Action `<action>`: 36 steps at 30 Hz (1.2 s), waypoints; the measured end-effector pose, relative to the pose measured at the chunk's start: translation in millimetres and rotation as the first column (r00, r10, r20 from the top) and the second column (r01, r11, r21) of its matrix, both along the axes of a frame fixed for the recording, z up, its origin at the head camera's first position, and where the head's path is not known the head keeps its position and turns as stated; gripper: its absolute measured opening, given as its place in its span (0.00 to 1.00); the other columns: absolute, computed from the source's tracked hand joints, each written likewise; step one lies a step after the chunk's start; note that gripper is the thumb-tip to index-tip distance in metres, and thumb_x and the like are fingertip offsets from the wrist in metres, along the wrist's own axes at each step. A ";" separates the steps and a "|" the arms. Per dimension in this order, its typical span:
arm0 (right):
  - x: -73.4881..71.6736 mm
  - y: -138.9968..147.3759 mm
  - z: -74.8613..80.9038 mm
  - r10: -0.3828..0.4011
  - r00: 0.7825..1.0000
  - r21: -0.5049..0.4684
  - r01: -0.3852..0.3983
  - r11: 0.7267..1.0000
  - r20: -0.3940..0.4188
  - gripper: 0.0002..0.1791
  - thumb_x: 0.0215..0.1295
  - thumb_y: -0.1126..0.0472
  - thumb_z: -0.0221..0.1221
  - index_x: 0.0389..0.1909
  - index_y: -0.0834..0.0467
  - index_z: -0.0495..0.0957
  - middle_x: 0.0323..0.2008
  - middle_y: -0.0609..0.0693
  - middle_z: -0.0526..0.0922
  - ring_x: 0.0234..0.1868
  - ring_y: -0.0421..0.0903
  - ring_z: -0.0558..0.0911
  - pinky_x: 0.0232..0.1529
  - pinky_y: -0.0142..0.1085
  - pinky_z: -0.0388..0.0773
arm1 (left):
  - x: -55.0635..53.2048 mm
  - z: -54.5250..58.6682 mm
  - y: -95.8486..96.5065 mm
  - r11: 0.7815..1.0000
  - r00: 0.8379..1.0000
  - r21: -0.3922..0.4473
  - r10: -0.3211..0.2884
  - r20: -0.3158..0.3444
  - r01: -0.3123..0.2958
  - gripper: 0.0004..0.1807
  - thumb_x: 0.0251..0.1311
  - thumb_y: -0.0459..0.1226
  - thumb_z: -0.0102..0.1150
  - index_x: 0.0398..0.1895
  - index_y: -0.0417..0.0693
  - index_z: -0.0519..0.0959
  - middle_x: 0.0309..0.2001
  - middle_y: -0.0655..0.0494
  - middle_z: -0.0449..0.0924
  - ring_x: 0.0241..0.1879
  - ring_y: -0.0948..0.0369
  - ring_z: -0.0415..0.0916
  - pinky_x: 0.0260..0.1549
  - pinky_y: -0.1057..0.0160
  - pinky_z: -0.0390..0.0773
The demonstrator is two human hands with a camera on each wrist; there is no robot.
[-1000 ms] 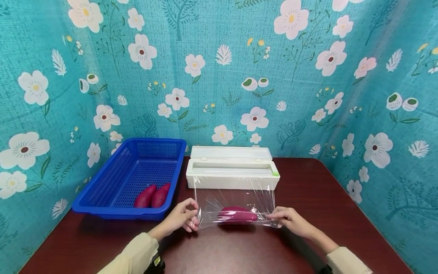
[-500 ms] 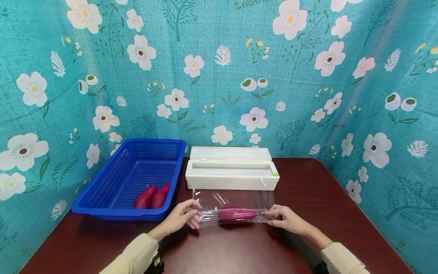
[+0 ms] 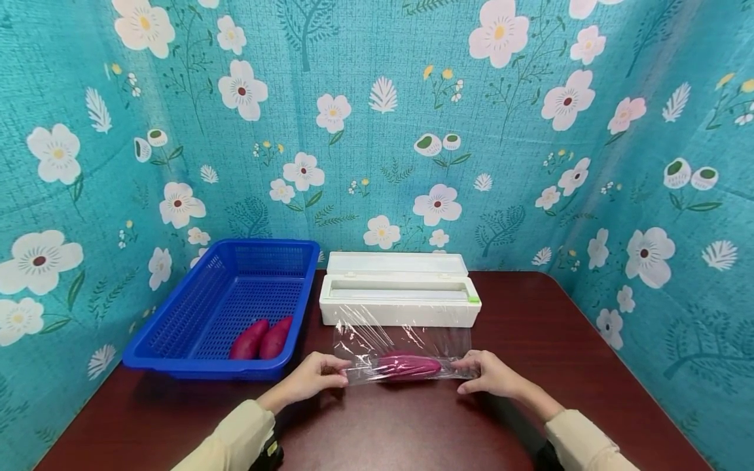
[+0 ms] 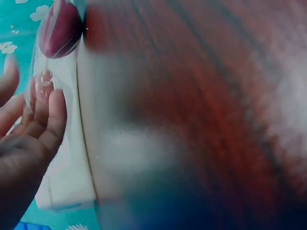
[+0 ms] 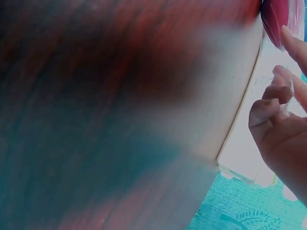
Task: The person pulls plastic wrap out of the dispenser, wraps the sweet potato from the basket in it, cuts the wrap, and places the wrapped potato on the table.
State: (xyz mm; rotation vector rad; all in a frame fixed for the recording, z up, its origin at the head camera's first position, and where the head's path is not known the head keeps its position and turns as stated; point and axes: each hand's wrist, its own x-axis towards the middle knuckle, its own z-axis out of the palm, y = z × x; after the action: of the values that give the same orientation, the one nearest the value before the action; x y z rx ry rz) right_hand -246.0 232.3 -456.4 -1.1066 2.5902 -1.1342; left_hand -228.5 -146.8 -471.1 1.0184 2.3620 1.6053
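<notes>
Grip of left hand [image 3: 309, 377]: pinched on left edge of clear plastic film [image 3: 406, 339]. Grip of right hand [image 3: 493, 375]: pinched on right edge. Between both, covered by film: elongated purple-red sweet potato [image 3: 409, 366]. Behind, on dark red-brown worktop [image 3: 383, 432]: long white box [image 3: 328, 311], lid [image 3: 397, 263] raised. At left: blue perforated plastic basket [image 3: 188, 362], holding two more sweet potatoes [image 3: 250, 339].

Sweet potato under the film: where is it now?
In the head view, the sweet potato is lower middle, covered by cling film, between the left hand and right hand, in front of the white dispenser, right of the blue basket.
</notes>
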 end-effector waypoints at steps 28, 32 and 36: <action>-18.8 -7.3 -3.4 0.016 0.978 -0.146 -0.047 0.988 -0.210 0.03 0.49 0.73 0.61 0.20 0.65 0.80 0.16 0.48 0.74 0.21 0.37 0.69 0.21 0.27 0.68 | -13.8 13.9 20.1 0.959 0.977 -0.193 0.214 0.007 -0.209 0.12 0.54 0.31 0.56 0.18 0.30 0.79 0.16 0.58 0.68 0.20 0.69 0.60 0.20 0.70 0.61; -9.6 -12.3 11.6 -0.025 0.976 -0.191 -0.017 0.981 -0.215 0.08 0.47 0.77 0.60 0.15 0.66 0.77 0.21 0.56 0.71 0.25 0.45 0.69 0.23 0.29 0.67 | -14.1 15.0 20.0 0.963 0.966 -0.138 0.245 0.082 -0.233 0.12 0.55 0.33 0.56 0.22 0.30 0.80 0.27 0.50 0.75 0.31 0.64 0.67 0.30 0.66 0.67; -5.5 -15.7 20.7 -0.053 0.983 -0.230 0.011 0.973 -0.178 0.05 0.48 0.78 0.59 0.18 0.68 0.79 0.29 0.64 0.74 0.31 0.51 0.72 0.27 0.29 0.71 | -12.9 15.1 19.7 0.968 0.936 -0.072 0.251 0.245 -0.241 0.14 0.57 0.35 0.53 0.28 0.28 0.80 0.25 0.48 0.77 0.26 0.62 0.68 0.23 0.65 0.67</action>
State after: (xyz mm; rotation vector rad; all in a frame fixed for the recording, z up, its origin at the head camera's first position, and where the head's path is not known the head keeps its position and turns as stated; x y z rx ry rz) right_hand -251.5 216.6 -435.6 -1.2750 2.6732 -1.4316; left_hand -241.4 -127.0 -456.0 0.4879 2.4065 1.6435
